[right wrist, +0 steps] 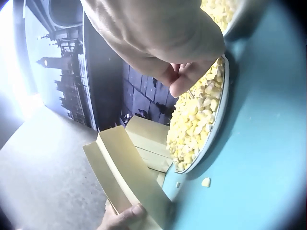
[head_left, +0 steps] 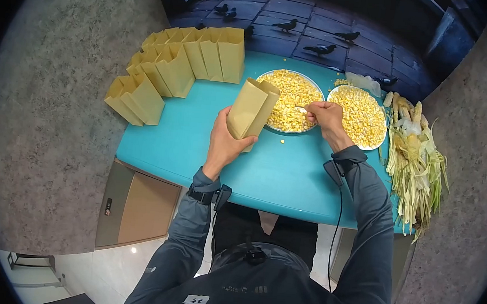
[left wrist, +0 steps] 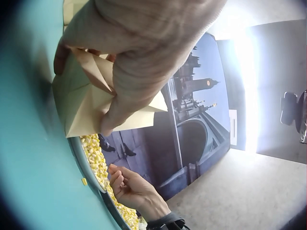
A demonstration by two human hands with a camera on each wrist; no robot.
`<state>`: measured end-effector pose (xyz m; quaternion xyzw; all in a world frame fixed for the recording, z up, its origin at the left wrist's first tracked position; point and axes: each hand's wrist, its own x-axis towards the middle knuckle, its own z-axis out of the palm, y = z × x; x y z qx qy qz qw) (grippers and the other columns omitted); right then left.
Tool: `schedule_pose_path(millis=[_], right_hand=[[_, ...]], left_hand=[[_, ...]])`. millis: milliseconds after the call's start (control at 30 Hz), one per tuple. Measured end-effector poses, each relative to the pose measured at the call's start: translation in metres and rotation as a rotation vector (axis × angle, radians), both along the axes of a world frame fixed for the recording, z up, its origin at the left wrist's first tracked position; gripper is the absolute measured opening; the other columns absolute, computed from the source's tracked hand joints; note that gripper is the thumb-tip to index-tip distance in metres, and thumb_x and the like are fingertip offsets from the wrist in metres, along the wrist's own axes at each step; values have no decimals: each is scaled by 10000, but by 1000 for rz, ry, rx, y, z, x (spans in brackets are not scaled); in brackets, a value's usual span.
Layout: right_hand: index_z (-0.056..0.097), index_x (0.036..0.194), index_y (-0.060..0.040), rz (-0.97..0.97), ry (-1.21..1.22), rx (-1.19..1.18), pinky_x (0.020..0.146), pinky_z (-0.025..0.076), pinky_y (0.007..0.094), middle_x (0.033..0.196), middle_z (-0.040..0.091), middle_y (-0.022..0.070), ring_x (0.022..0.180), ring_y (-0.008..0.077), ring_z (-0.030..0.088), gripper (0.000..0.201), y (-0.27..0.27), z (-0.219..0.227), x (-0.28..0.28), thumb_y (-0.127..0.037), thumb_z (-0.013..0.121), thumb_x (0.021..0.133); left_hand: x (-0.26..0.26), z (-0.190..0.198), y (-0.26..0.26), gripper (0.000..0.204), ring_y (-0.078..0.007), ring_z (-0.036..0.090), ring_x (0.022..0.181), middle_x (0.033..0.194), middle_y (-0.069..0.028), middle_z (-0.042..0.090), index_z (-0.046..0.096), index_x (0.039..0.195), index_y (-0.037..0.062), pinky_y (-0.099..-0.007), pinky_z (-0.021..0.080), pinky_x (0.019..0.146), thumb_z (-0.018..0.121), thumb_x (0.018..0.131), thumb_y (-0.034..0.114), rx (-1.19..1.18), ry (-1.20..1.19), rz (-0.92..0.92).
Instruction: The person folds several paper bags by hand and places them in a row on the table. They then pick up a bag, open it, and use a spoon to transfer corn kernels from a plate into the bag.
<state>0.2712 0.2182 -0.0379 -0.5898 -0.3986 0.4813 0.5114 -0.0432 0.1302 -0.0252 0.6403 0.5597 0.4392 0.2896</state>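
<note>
My left hand (head_left: 227,145) grips a tan paper bag (head_left: 251,107) around its lower part, its top tilted toward the left plate of corn kernels (head_left: 286,89). In the left wrist view, the fingers and thumb of my left hand (left wrist: 129,57) wrap the bag (left wrist: 79,103). Over that plate's right side, my right hand (head_left: 328,120) pinches a thin handle whose end lies in the kernels. The right wrist view has my right hand (right wrist: 163,43) with thumb and fingertips together just above the kernels (right wrist: 192,129); the bag (right wrist: 124,167) stands with its mouth open.
A second plate of kernels (head_left: 359,116) is at the right, with corn husks and cobs (head_left: 413,161) beyond it. Several tan paper bags (head_left: 175,68) stand at the back left of the blue-green table (head_left: 201,108). A clear plastic bag (head_left: 364,82) lies behind the plates.
</note>
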Motion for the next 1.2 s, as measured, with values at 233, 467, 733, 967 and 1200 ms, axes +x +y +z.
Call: schedule_pose_path(millis=[233, 467, 733, 967, 1200], right_hand=[[750, 984, 72, -41, 168, -79, 598, 611, 254, 865, 758, 114, 670, 152, 714, 115, -3, 11, 9, 44, 822, 898], [750, 1014, 63, -41, 201, 19, 635, 596, 234, 868, 755, 95, 696, 134, 705, 131, -11, 44, 17, 30, 822, 910], [756, 995, 56, 64, 30, 178, 640, 591, 250, 858, 754, 80, 690, 124, 700, 142, -29, 118, 3, -14, 837, 902], [772, 914, -11, 316, -845, 907, 635, 570, 349, 835, 755, 109, 728, 242, 734, 42, -54, 126, -25, -2, 777, 873], [771, 864, -13, 149, -797, 753, 633, 573, 376, 795, 753, 131, 693, 267, 738, 25, -39, 95, 1, -11, 751, 848]], left_hand=[[-2, 0, 3, 1006, -384, 622, 1314, 1412, -219, 622, 472, 1491, -7, -472, 523, 1107, 1024, 674, 192, -1, 5, -7], [5, -3, 11, 1029, -389, 611, 1318, 1403, -230, 619, 463, 1505, -19, -470, 515, 1113, 1025, 669, 189, 52, 36, -53], [18, 4, 22, 1056, -349, 636, 1318, 1424, -209, 635, 455, 1520, -12, -443, 530, 1114, 1037, 667, 210, 34, 119, -52], [26, 5, 23, 1045, -350, 641, 1312, 1406, -214, 647, 466, 1513, -8, -448, 532, 1107, 1034, 667, 221, 42, 115, -81], [7, -2, 21, 1015, -344, 660, 1283, 1387, -215, 661, 469, 1502, -8, -438, 549, 1083, 1026, 683, 213, 64, 79, -46]])
